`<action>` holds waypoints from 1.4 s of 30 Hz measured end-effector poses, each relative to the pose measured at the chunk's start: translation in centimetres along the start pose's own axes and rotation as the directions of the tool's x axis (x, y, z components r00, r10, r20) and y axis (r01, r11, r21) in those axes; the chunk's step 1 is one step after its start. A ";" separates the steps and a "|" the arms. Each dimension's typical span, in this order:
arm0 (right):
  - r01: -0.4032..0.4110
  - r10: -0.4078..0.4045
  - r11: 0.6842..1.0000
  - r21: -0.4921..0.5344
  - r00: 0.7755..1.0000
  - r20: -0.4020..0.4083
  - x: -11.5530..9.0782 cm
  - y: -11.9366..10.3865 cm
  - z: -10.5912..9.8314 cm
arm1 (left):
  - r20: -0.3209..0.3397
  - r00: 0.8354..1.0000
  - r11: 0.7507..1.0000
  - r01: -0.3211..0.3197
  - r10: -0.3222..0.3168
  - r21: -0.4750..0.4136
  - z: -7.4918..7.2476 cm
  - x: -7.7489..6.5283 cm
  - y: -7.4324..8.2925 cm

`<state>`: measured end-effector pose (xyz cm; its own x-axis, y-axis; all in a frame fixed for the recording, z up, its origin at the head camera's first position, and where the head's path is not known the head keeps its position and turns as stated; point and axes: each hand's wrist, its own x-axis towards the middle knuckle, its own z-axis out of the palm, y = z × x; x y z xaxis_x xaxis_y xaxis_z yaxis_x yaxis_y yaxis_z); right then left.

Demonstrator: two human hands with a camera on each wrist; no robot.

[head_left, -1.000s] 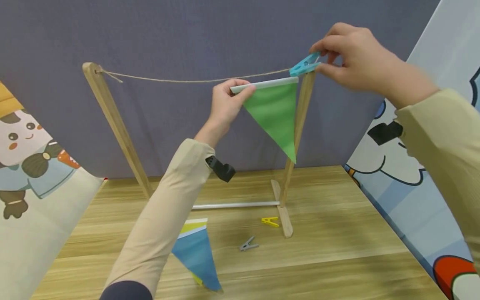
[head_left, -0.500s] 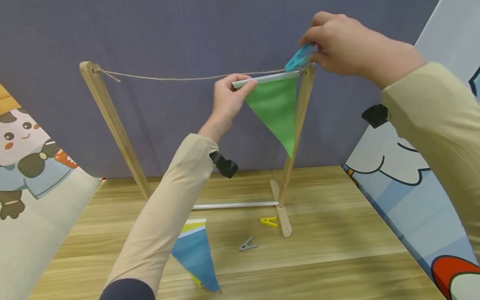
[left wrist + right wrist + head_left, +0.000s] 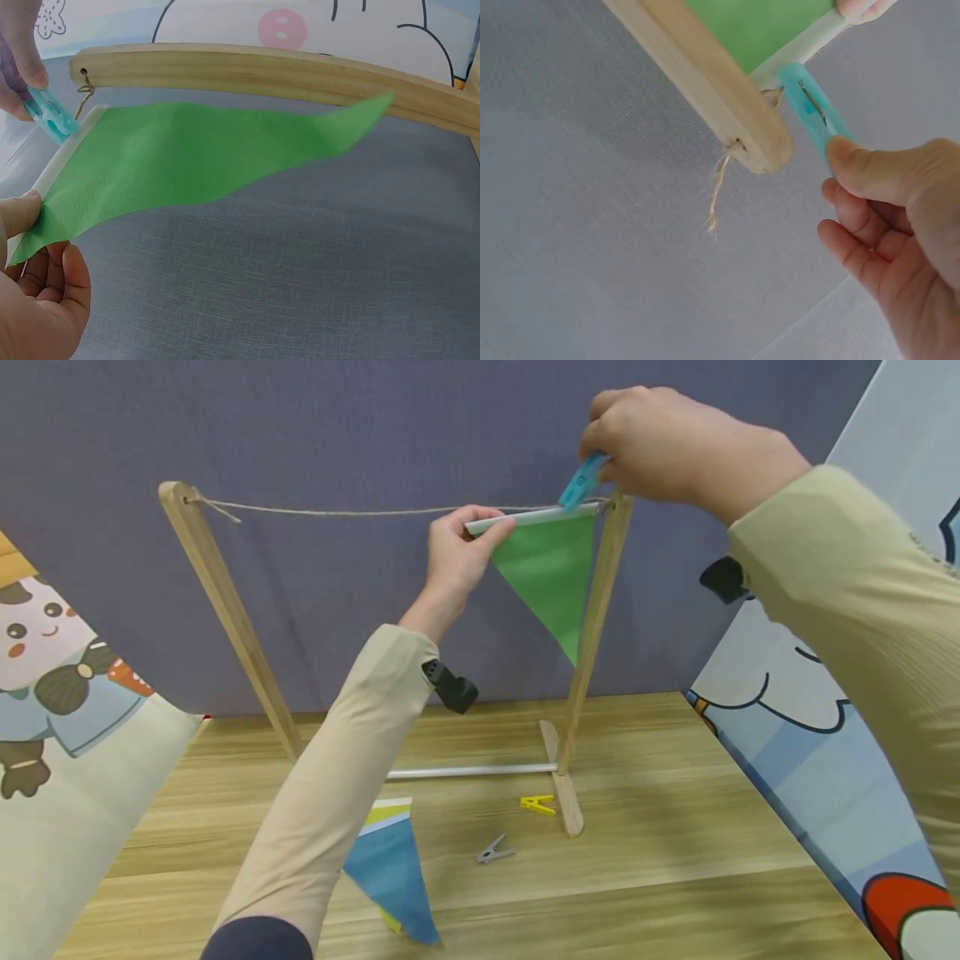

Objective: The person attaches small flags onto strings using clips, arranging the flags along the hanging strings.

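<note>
A green triangular pennant [image 3: 551,564] with a white top band hangs along the right end of a twine line [image 3: 337,513]. My left hand [image 3: 461,547] pinches the band's left end between thumb and fingers. With my right hand [image 3: 652,443] I grip a light blue clothespin [image 3: 581,485] by its handles, its tip right at the band and twine near the right post. The right wrist view shows the clothespin [image 3: 810,105] edge-on, thumb pressed on it. In the left wrist view the pennant [image 3: 172,157] spreads out sideways, its white edge between my thumb and fingers.
A wooden stand with a left post [image 3: 225,602] and right post [image 3: 600,610] holds the twine; a white rod [image 3: 472,771] joins them low down. On the wooden table [image 3: 675,860] lie a yellow clothespin [image 3: 537,804], a grey clothespin [image 3: 495,850] and a blue pennant [image 3: 397,872] over a yellow one.
My right hand has moved left with the blue clothespin, which has turned steeper and come onto the white band. The pennant's right end has risen to the twine; my left hand keeps its hold.
</note>
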<state>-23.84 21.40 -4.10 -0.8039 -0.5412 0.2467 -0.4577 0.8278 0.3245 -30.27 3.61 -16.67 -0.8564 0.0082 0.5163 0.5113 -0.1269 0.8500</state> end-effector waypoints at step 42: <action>0.069 -0.059 0.996 -0.048 0.981 0.183 2.5 -2.0 0.5 | 0.005 1.000 1.000 -0.026 0.026 -0.016 0.6 -0.3 -0.7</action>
<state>-25.11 18.47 -4.65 -0.8311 -0.5533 0.0562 -0.4935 0.7802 0.3845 -30.37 4.27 -17.37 -0.8424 0.0096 0.5388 0.5321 -0.1427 0.8346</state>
